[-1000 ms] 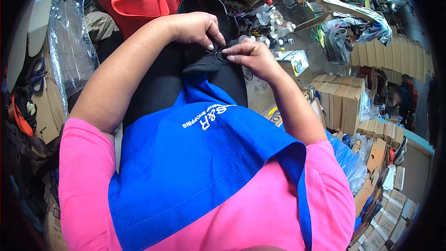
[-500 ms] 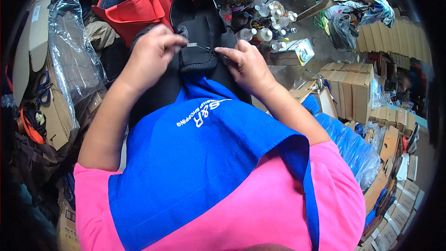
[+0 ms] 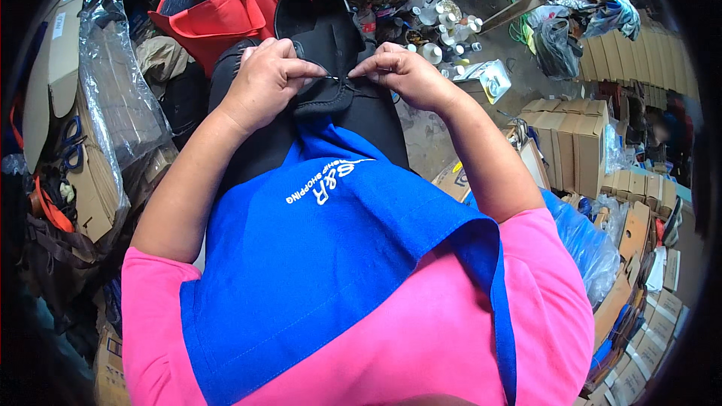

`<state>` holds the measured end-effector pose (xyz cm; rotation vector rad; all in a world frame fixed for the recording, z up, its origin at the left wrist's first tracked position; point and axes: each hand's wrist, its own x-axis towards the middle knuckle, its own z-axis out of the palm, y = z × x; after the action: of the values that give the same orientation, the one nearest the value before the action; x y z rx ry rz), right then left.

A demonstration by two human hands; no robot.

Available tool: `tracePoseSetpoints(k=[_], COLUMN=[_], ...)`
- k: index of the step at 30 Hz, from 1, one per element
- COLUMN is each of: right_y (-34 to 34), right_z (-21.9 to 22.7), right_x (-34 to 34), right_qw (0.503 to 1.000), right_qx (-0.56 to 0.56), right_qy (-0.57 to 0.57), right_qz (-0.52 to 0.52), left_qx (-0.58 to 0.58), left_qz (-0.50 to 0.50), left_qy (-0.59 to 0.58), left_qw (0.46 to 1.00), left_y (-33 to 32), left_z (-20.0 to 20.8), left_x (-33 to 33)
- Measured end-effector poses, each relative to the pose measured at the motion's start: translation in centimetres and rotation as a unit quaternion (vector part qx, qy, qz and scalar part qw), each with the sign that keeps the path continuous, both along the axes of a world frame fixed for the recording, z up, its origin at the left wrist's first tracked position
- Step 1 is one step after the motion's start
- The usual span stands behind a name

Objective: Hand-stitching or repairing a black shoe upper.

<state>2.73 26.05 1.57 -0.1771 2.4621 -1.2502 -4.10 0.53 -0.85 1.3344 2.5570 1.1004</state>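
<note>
A black shoe-like piece [image 3: 319,95], with a rounded open rim at its far end and a stitched near edge, rests on my lap over dark trousers. Above its near part, my left hand [image 3: 272,79] is closed in a pinch, thumb and forefinger pointing right. Facing it, my right hand [image 3: 406,75] also pinches, its fingertips close to the piece's right side. Between the two sets of fingertips runs a thin, light, thread-like strand [image 3: 335,77]. Its exact kind is too small to make out. A blue apron [image 3: 301,256] covers my front, just below the black piece.
A red bag [image 3: 226,11] stands beyond the lap at left. Several small bottles [image 3: 432,53] crowd the floor at far right. Stacked cardboard pieces [image 3: 568,139] and plastic-wrapped bundles [image 3: 579,240] line the right. Clear plastic sheeting [image 3: 124,83] and blue-handled scissors [image 3: 73,143] are at left.
My left hand has moved right and slightly nearer, over the black piece. My right hand has risen a little. The small greyish piece seen beside the left fingertips is now mostly hidden.
</note>
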Motion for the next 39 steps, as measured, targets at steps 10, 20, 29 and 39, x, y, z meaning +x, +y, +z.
tracePoseSetpoints(k=[10,20,29,39], right_y=[0.3,0.5,0.4,-0.5], right_z=[-0.2,-0.7,-0.8,0.2], right_x=[-0.4,-0.5,-0.5,1.0], right_qw=[1.000,0.999,0.996,0.999], right_qx=[-0.023,-0.043,-0.063,0.018], right_qy=[-0.015,-0.025,-0.056,0.046], right_qz=[0.004,-0.001,0.003,-0.019], left_qx=[0.003,-0.010,0.035,-0.001], left_qz=[-0.005,-0.004,-0.069,-0.032], left_qy=[-0.003,-0.001,-0.053,-0.046], left_qw=[1.000,1.000,0.996,0.998], left_y=[0.1,0.2,1.2,-0.4], left_z=[-0.2,-0.1,-1.5,-0.2], left_x=[-0.1,-0.1,-1.9,-0.5])
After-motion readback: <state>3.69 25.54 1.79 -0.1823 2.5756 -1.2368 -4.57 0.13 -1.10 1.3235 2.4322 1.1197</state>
